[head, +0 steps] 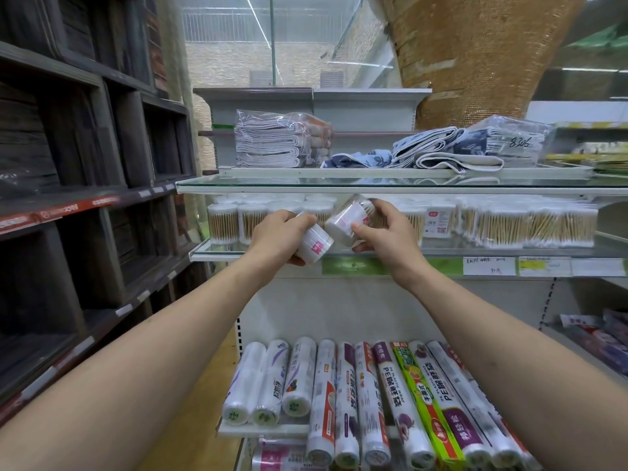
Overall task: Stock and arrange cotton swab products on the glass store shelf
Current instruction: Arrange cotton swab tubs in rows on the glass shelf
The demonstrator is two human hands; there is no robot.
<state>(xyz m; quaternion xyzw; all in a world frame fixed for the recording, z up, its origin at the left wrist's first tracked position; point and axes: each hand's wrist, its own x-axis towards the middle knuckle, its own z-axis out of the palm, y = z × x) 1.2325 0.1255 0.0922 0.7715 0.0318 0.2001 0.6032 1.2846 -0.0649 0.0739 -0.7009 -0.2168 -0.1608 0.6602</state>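
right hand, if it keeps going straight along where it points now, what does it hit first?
Likely the upright cotton swab tubs on the glass shelf, behind the tilted tub that the right hand holds. Depth is unclear, so the gap to them can't be judged.

white swab tubs [314,244] with pink labels, blue leaf-patterned cloth [370,158], perhaps floral

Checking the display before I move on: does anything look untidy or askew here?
Yes. On the top glass shelf, the blue patterned cloths lie loose and rumpled, unlike the neatly bagged folded towels beside them.
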